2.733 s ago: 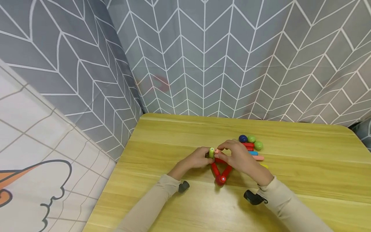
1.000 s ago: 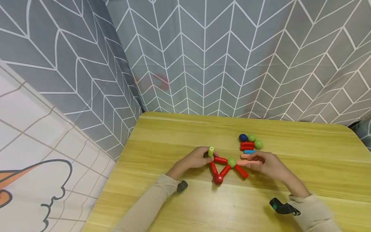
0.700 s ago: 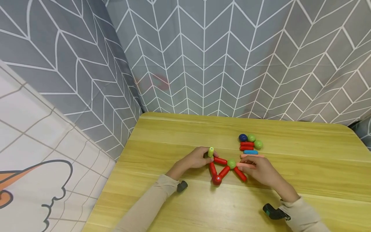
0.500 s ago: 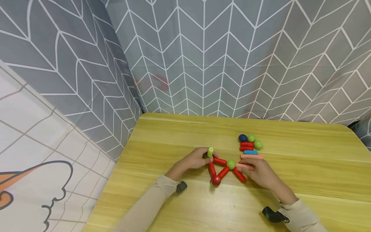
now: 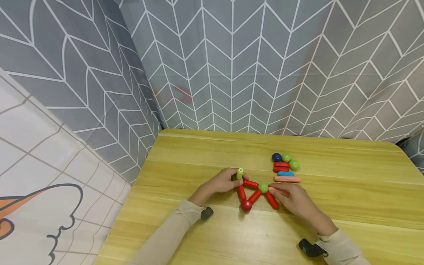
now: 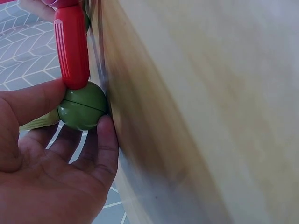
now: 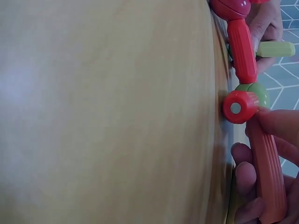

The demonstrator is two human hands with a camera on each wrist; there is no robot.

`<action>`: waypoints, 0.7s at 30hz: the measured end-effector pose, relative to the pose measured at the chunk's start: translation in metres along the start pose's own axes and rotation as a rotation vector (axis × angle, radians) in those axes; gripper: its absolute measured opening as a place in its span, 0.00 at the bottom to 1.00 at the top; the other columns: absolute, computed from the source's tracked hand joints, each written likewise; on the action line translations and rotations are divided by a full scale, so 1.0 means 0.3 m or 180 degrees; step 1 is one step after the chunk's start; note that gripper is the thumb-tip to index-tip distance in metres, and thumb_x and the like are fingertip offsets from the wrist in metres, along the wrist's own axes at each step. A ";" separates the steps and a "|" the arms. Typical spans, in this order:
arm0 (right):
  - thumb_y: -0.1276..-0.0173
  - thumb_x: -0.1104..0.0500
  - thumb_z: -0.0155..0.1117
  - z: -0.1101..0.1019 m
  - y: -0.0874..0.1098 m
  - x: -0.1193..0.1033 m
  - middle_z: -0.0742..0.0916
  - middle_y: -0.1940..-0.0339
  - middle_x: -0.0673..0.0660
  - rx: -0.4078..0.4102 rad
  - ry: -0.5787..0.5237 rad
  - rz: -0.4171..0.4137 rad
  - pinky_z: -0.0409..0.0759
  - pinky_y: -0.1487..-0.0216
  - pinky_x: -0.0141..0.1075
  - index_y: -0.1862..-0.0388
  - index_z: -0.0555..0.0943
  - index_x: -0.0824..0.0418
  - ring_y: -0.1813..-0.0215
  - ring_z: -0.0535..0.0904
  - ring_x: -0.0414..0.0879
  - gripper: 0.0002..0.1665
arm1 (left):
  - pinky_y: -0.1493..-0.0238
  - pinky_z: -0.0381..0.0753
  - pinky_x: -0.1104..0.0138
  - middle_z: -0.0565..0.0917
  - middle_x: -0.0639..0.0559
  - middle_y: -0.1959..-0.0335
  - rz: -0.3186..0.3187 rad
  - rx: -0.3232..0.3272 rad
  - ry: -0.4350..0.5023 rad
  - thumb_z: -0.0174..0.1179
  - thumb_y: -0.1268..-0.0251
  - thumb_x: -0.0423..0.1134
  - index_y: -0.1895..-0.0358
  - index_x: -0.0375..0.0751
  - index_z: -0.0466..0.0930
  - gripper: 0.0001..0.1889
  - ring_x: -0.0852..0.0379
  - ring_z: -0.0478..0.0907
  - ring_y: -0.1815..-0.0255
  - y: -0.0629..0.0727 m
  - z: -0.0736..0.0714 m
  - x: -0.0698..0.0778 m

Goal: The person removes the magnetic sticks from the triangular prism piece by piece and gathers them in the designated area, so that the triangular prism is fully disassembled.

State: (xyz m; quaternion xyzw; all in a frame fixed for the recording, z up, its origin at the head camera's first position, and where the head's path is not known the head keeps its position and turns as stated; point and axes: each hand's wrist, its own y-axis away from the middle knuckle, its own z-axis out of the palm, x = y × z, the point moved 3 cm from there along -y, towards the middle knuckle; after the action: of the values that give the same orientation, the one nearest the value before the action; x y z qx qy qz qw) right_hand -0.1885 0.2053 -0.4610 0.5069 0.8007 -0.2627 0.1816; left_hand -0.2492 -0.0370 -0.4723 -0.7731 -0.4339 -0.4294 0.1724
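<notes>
My left hand (image 5: 223, 182) grips a green magnetic ball (image 6: 83, 107) at the left corner of a flat triangle of red rods. A yellow-green rod (image 5: 240, 173) stands up from that corner. Another green ball (image 5: 263, 187) forms the right corner, and a dark red ball (image 5: 246, 205) the near one. From the right green ball a further red rod (image 5: 272, 200) points toward the near right. My right hand (image 5: 296, 200) holds a salmon magnetic rod (image 7: 268, 172) between thumb and fingers, its end right at this ball. In the head view the fingers cover most of it.
Behind the right hand lie a salmon rod (image 5: 287, 179), a blue rod (image 5: 285, 173), two red rods (image 5: 281, 166), a navy ball (image 5: 276, 157) and two green balls (image 5: 294, 165) on the wooden table (image 5: 198, 154). A grey patterned curtain (image 5: 215, 73) hangs along the back edge.
My right hand has moved from beside the yellow-green rod to the right green ball, bringing the salmon rod up to it. The red triangle has shifted slightly left; my left hand keeps its grip.
</notes>
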 end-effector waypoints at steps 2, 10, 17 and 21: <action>0.33 0.57 0.70 0.003 0.001 0.002 0.91 0.51 0.57 -0.0009 0.0020 0.0056 0.83 0.55 0.40 0.52 0.89 0.59 0.50 0.86 0.53 0.12 | 0.34 0.74 0.58 0.86 0.47 0.49 0.0000 -0.0002 -0.0006 0.58 0.29 0.32 0.48 0.43 0.85 0.11 0.53 0.78 0.40 -0.001 0.000 0.000; 0.31 0.57 0.69 0.002 0.004 0.009 0.90 0.49 0.60 0.0055 0.0007 0.0304 0.82 0.61 0.37 0.50 0.88 0.61 0.52 0.86 0.53 0.14 | 0.33 0.74 0.58 0.86 0.47 0.49 -0.0011 -0.0017 0.0005 0.59 0.29 0.32 0.47 0.43 0.85 0.12 0.53 0.77 0.40 -0.004 0.000 0.005; 0.27 0.53 0.64 -0.022 0.029 0.026 0.91 0.50 0.58 0.0064 -0.0139 0.0505 0.85 0.54 0.40 0.45 0.86 0.59 0.48 0.87 0.53 0.17 | 0.33 0.74 0.58 0.86 0.47 0.48 -0.0042 -0.0022 0.0026 0.59 0.29 0.33 0.48 0.44 0.85 0.11 0.53 0.77 0.41 -0.006 0.002 0.002; 0.25 0.53 0.62 -0.040 0.047 0.042 0.90 0.55 0.55 -0.0001 -0.0268 0.0589 0.77 0.63 0.29 0.46 0.85 0.58 0.57 0.80 0.40 0.15 | 0.33 0.74 0.59 0.85 0.47 0.47 -0.0039 -0.0021 0.0031 0.59 0.29 0.33 0.47 0.43 0.85 0.11 0.53 0.77 0.40 -0.007 0.003 -0.001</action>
State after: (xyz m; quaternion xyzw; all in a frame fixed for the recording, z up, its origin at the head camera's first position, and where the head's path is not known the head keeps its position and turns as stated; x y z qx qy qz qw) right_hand -0.1814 0.2264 -0.4618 0.5671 0.7422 -0.2657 0.2387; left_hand -0.2507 -0.0355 -0.4733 -0.7688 -0.4364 -0.4356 0.1694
